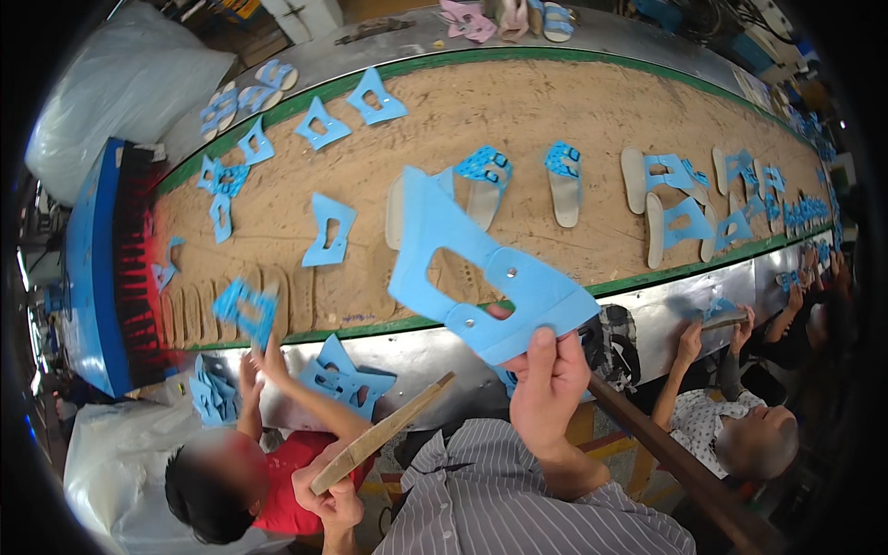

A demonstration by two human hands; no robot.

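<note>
My right hand (550, 384) pinches a light blue sandal upper (439, 227) by its lower corner, thumb in front. The upper is a flat cut piece with an opening in the middle and two small round metal rivets, held up over the conveyor belt (518, 102). My left hand (328, 490) is closed round the lower end of a flat wooden stick (384, 433), which slants up to the right. Behind the raised upper, a pale sole (395, 215) on the belt is partly hidden. A pile of blue uppers (347, 379) lies on the metal ledge in front of me.
A co-worker in red (287, 481) at my left holds a blue upper (245, 310) over the belt. Another person (708, 425) works at my right, near a dark metal bar (684, 462). Sandals (564, 185) and loose uppers (328, 229) lie along the belt. A blue machine (92, 268) glows red at the left.
</note>
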